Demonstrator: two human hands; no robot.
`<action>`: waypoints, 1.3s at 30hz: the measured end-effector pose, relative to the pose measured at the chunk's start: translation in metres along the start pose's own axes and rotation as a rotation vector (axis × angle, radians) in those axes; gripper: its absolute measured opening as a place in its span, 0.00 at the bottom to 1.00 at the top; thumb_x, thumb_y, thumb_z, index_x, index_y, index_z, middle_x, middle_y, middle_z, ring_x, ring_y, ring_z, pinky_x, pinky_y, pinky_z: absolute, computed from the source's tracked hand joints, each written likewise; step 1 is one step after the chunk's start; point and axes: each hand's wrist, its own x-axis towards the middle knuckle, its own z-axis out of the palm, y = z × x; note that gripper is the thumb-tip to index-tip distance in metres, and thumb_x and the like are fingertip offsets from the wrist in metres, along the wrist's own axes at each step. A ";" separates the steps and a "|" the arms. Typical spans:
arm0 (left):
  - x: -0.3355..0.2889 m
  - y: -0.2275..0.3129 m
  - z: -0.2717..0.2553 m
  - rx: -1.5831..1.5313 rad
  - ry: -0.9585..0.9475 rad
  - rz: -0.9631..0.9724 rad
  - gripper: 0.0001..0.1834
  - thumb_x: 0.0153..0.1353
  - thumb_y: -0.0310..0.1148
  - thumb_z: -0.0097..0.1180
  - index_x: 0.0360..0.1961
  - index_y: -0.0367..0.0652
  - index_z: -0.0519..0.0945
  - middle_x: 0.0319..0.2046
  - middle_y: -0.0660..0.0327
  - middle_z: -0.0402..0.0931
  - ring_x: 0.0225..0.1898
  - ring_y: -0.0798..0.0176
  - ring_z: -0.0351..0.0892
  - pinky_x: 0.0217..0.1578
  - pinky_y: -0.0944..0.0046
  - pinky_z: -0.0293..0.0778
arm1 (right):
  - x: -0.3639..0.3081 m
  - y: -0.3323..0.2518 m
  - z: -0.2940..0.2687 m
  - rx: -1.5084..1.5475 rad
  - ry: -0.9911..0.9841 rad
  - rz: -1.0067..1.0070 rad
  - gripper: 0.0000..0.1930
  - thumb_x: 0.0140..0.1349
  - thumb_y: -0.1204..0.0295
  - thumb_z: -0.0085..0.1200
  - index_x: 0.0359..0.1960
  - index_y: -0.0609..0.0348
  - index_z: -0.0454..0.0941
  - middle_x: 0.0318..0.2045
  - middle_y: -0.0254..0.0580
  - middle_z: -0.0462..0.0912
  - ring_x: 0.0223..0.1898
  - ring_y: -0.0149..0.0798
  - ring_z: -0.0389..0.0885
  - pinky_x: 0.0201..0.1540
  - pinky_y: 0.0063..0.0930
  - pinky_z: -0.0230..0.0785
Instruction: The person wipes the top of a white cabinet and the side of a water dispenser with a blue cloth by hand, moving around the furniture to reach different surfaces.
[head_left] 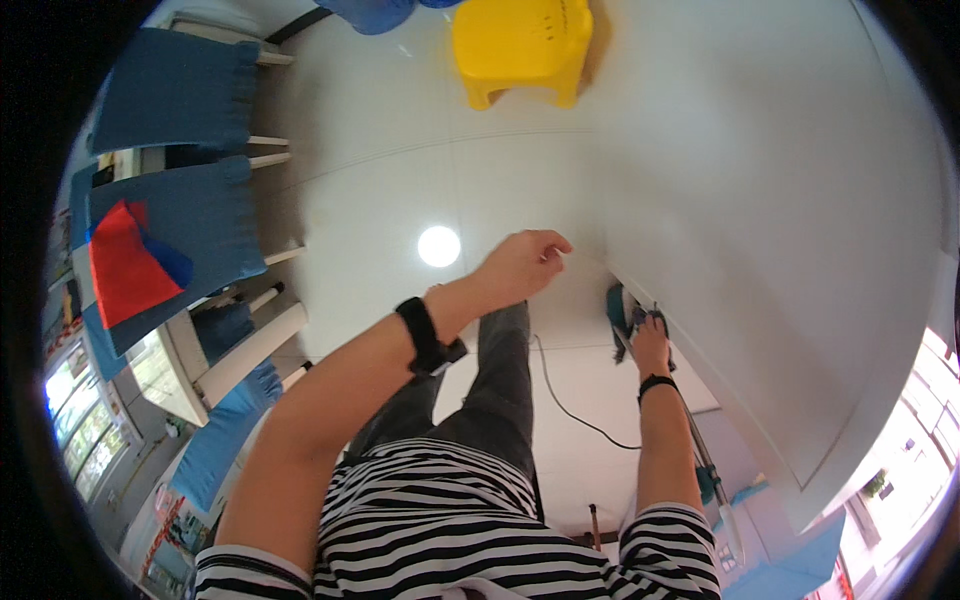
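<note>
R hand [650, 345] is clamped on a teal-and-black power tool [622, 318], fingers wrapped over its top; the tool sits pressed against the lower edge of a big white panel [780, 220] that fills the right side of the view. Tool is small, dark teal body w/ black parts, mostly hidden by the hand, so exact type can't be told. A thin black cord [570, 405] trails over the white floor beside it. L hand [522, 265] is raised out front, fingers curled loosely together, touching nothing clearly; thumb and fingertips near the panel's left edge. Black wristbands on both wrists. Yellow plastic stool [520, 45] stands well apart at top. Blue-covered chairs [180, 215] at left, one w/ a red cloth [125, 265].
</note>
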 end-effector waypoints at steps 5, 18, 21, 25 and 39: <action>0.001 0.021 0.005 -0.013 -0.029 -0.076 0.13 0.56 0.28 0.48 0.42 0.34 0.74 0.28 0.57 0.76 0.30 0.64 0.75 0.33 0.66 0.71 | -0.001 0.005 -0.032 -0.032 -0.142 -0.087 0.11 0.54 0.69 0.47 0.33 0.53 0.82 0.40 0.35 0.79 0.54 0.40 0.64 0.57 0.37 0.49; -0.074 0.060 -0.038 0.101 -0.095 0.221 0.12 0.57 0.26 0.48 0.43 0.33 0.73 0.29 0.59 0.75 0.24 0.67 0.75 0.29 0.67 0.73 | -0.068 0.018 -0.108 -0.042 0.011 0.229 0.11 0.54 0.65 0.48 0.32 0.52 0.82 0.39 0.32 0.79 0.53 0.38 0.63 0.55 0.39 0.52; -0.101 0.069 -0.043 0.011 -0.209 0.156 0.12 0.56 0.27 0.49 0.42 0.35 0.75 0.29 0.59 0.75 0.26 0.67 0.76 0.31 0.67 0.72 | -0.101 0.025 -0.132 0.014 0.210 0.377 0.10 0.51 0.70 0.49 0.33 0.53 0.81 0.41 0.35 0.77 0.55 0.40 0.63 0.57 0.41 0.52; -0.132 0.051 -0.055 0.138 -0.176 0.289 0.12 0.57 0.28 0.51 0.42 0.38 0.76 0.28 0.62 0.77 0.30 0.72 0.74 0.34 0.70 0.71 | -0.130 0.051 -0.170 -0.069 0.492 0.487 0.09 0.48 0.71 0.48 0.31 0.55 0.79 0.41 0.36 0.76 0.55 0.41 0.64 0.55 0.43 0.55; -0.176 0.093 -0.026 0.144 -0.487 0.412 0.12 0.61 0.27 0.46 0.45 0.34 0.72 0.33 0.61 0.75 0.34 0.69 0.75 0.39 0.71 0.71 | -0.285 0.064 -0.314 -0.280 0.857 0.869 0.04 0.47 0.72 0.51 0.24 0.49 0.79 0.35 0.26 0.74 0.50 0.35 0.66 0.46 0.35 0.60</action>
